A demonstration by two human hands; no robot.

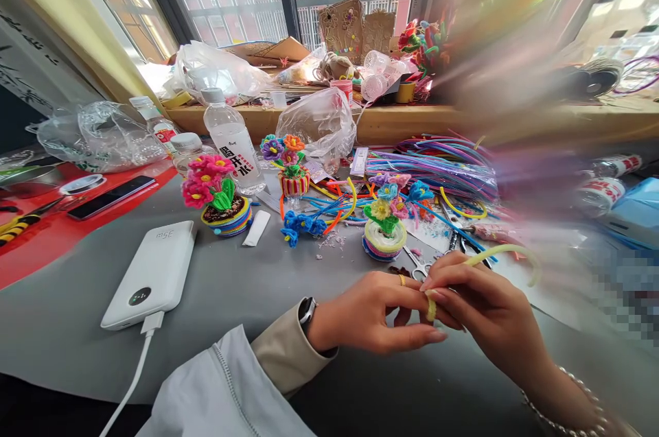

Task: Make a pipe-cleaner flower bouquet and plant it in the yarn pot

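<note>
A pale yellow pipe cleaner [431,306] loops round a finger of my left hand [373,313]. That hand's index finger and thumb are stretched out and apart; its other fingers curl partly out of sight. My right hand [487,310] pinches the pipe cleaner close to the loop, touching my left fingers. Its free end arcs up to the right and blurs. Just beyond my hands, a pot of pipe-cleaner flowers [386,224] stands upright beside white-handled scissors [418,265].
Pink flowers in a pot [226,207], a water bottle [231,142] and a white power bank [152,272] stand or lie leftward. Blue pipe-cleaner flowers [301,226] lie mid-table. Behind is a bundle of pipe cleaners [432,173]. A large blur [535,80] covers the right side.
</note>
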